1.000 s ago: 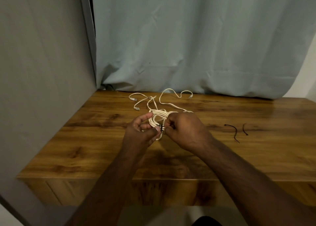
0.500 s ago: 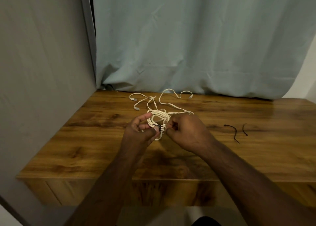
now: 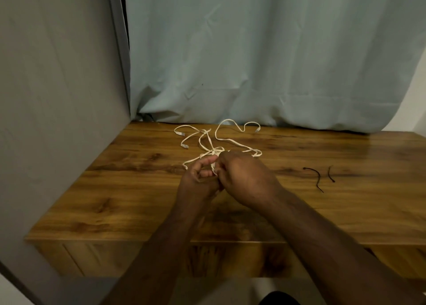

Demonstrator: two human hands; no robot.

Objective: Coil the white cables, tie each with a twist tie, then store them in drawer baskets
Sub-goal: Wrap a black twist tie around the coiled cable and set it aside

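White cable [image 3: 227,141] lies in loose loops at the table's [image 3: 138,201] middle back, its gathered part pinched between both hands, left [image 3: 199,178] and right [image 3: 244,178], pressed together; two black twist ties [image 3: 319,178] lie apart, rightward.

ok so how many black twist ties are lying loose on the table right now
2. A longer twist tie lies right of the right hand; a shorter twist tie lies just right of it. The hands may hide another.
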